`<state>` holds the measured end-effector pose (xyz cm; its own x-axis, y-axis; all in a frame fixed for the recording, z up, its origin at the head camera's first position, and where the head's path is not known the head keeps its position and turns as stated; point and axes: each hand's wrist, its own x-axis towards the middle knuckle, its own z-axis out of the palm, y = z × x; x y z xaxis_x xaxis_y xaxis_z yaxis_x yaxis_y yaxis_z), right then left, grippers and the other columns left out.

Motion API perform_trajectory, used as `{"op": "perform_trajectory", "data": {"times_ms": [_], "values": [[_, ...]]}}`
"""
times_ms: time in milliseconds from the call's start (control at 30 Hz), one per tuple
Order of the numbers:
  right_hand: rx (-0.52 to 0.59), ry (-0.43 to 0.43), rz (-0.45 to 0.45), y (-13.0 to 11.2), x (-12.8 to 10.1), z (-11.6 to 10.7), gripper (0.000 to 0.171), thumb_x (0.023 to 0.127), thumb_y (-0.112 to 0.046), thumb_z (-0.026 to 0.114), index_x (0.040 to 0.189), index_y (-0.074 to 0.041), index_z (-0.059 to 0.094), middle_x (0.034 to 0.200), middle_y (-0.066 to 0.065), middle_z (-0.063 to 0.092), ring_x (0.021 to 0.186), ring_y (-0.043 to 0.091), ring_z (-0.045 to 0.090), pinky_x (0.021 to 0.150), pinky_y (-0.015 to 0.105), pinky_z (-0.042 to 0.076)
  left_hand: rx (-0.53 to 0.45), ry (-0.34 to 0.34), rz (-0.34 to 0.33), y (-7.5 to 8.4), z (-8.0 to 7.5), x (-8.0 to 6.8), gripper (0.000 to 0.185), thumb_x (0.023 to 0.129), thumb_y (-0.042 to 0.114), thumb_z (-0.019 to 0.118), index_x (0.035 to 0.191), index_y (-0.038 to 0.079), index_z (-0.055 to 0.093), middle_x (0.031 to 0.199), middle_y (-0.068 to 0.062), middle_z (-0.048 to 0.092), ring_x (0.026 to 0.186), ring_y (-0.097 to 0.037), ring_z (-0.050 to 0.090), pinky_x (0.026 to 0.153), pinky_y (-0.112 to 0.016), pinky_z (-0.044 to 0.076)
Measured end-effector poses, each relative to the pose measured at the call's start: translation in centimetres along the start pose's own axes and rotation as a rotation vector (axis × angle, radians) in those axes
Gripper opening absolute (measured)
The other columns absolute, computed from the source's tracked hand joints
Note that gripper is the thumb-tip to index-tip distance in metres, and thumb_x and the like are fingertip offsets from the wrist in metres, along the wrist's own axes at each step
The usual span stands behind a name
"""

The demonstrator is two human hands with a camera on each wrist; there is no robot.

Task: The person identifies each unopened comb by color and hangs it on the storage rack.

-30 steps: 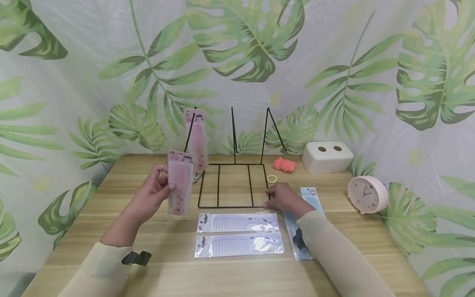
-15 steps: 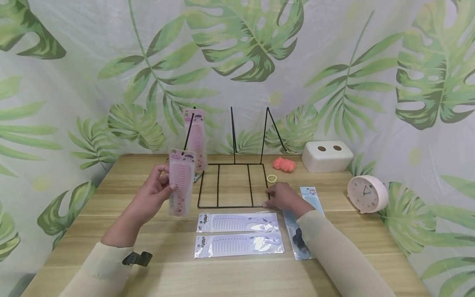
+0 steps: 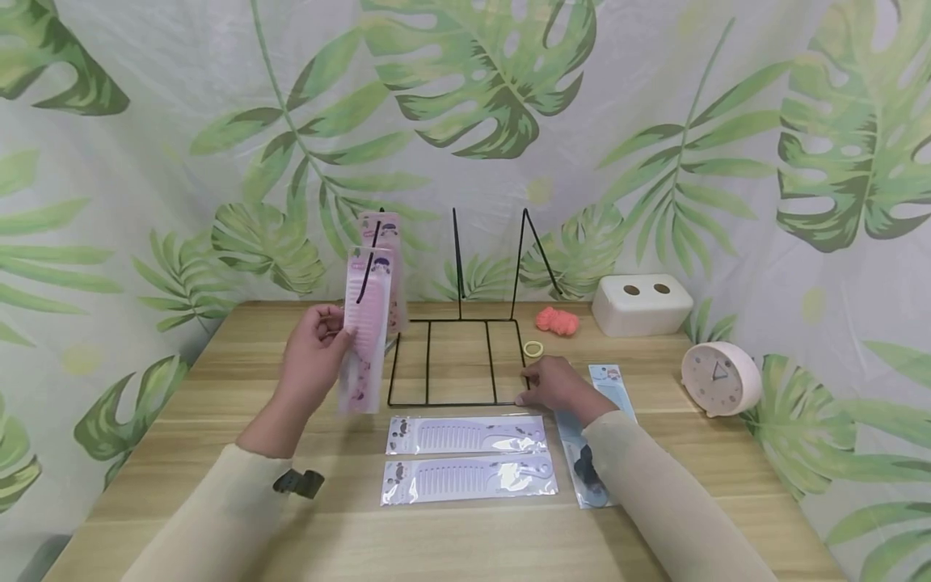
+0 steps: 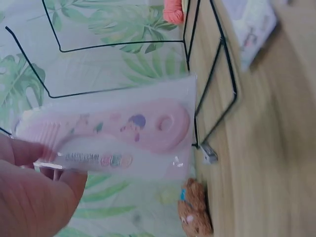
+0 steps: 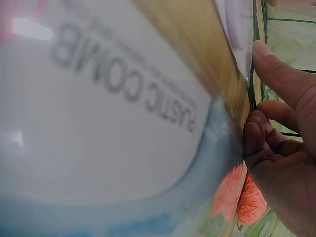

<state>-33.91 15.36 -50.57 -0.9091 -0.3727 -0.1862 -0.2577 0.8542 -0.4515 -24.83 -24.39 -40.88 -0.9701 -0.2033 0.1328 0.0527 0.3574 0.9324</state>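
Note:
My left hand (image 3: 313, 347) pinches a pink plastic comb in a clear package (image 3: 367, 323), held upright at the left prong of the black wire rack (image 3: 458, 405). The prong's end shows in front of the package, apparently through its top hole. Behind it, a second packaged pink comb (image 3: 393, 234) hangs on the same prong. In the left wrist view, the comb's handle (image 4: 173, 123) points toward the table. My right hand (image 3: 556, 388) grips the front right corner of the rack's base between thumb and fingers, seen also in the right wrist view.
Two packaged lilac combs (image 3: 465, 436) lie before the rack; a blue packaged comb (image 3: 613, 388) lies partly under my right arm. Behind are a yellow ring (image 3: 534, 349), coral yarn (image 3: 557, 321), a white box (image 3: 643, 307) and a pink clock (image 3: 720, 380). A brown plush toy (image 4: 195, 210) stands left.
My left hand has raised the pink comb and moved it right and back, so the prong now passes in front of its package. The right hand has stayed on the rack.

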Motion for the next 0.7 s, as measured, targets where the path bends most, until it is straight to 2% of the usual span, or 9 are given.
{"op": "perform_trajectory", "data": {"times_ms": [133,267,500,700], "values": [[0.006,0.003,0.002,-0.1,-0.1,-0.1,0.062,0.090,-0.034,0.092,0.142,-0.006,0.073,0.083,0.001,0.062,0.081,0.016,0.055,0.073,0.032,0.044,-0.014,0.074,-0.034,0.7,1.4,1.6,0.033,0.109,0.009,0.060,0.139,-0.001,0.052,0.135,-0.020,0.063,0.119,-0.026,0.065,0.089,-0.015,0.058],[0.014,0.004,-0.005,-0.2,-0.2,-0.2,0.062,0.090,-0.033,0.092,0.143,-0.006,0.072,0.083,0.001,0.062,0.081,0.017,0.056,0.074,0.032,0.045,-0.024,0.123,-0.043,0.9,2.3,3.3,0.031,0.108,0.009,0.059,0.137,-0.001,0.053,0.132,-0.020,0.062,0.113,-0.024,0.062,0.088,-0.020,0.058],[0.011,0.002,-0.015,-0.4,-0.3,-0.5,0.062,0.091,-0.033,0.091,0.143,-0.006,0.072,0.085,0.001,0.064,0.082,0.016,0.057,0.074,0.032,0.046,-0.060,0.144,-0.050,0.3,3.2,6.1,0.033,0.108,0.009,0.061,0.139,0.001,0.052,0.132,-0.019,0.065,0.111,-0.021,0.064,0.090,-0.024,0.058],[0.004,0.001,-0.026,-0.2,-0.3,-0.5,0.062,0.091,-0.033,0.091,0.143,-0.005,0.072,0.083,0.001,0.063,0.081,0.016,0.056,0.074,0.032,0.046,-0.063,0.155,-0.082,-0.2,3.5,7.6,0.031,0.109,0.014,0.064,0.136,0.003,0.054,0.130,-0.015,0.065,0.110,-0.018,0.063,0.084,-0.021,0.057]]}}
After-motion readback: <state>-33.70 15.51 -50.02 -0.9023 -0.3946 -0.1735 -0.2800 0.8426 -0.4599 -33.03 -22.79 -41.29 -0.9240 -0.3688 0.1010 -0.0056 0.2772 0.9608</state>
